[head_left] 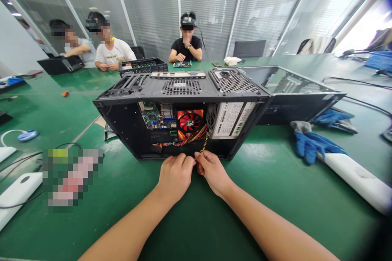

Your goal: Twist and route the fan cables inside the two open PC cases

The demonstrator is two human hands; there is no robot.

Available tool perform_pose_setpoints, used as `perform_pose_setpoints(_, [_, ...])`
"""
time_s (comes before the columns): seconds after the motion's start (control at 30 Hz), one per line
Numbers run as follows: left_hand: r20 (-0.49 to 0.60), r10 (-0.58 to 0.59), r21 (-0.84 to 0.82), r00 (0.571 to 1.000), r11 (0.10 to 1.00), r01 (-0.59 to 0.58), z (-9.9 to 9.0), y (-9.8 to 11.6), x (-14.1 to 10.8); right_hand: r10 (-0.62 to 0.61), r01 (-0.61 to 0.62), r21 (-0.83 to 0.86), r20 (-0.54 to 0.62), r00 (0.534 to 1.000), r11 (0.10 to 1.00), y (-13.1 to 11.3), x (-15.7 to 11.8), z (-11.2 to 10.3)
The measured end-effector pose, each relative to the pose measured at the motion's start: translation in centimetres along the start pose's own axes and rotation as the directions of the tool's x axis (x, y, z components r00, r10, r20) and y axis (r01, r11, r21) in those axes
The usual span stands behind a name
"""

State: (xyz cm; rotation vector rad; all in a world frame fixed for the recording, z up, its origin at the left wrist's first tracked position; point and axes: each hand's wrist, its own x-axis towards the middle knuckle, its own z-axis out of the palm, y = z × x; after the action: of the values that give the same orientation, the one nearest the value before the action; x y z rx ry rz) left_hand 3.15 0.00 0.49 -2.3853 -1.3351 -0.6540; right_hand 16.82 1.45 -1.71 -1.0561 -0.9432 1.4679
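Note:
An open black computer case lies on the green table, its inside facing me. Inside are a red fan, a green circuit board, a power supply and a bundle of coloured wires. A twisted yellow and black cable runs down from the fan area. My right hand pinches its lower part at the case's near edge. My left hand is closed with its fingertips against my right hand's; what it grips is hidden.
Behind, at the right, stands another open case. Blue gloves and a white power strip lie at the right. More white strips and cables are at the left. Several people sit across the green table.

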Motion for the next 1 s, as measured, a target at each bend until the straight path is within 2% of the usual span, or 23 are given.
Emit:
perform_pose_setpoints(0.57, [0.067,-0.065,0.000,0.996,0.998,0.065,-0.04,-0.01,0.38,0.008,-0.008,0.017,0.014,1.000,1.000,0.09,0.01,-0.09])
perform_pose_setpoints(1.0, [0.119,-0.022,-0.038,0.993,0.999,0.027,0.24,-0.56,0.48,-0.003,0.002,0.020,0.026,1.000,1.000,0.22,-0.02,-0.15])
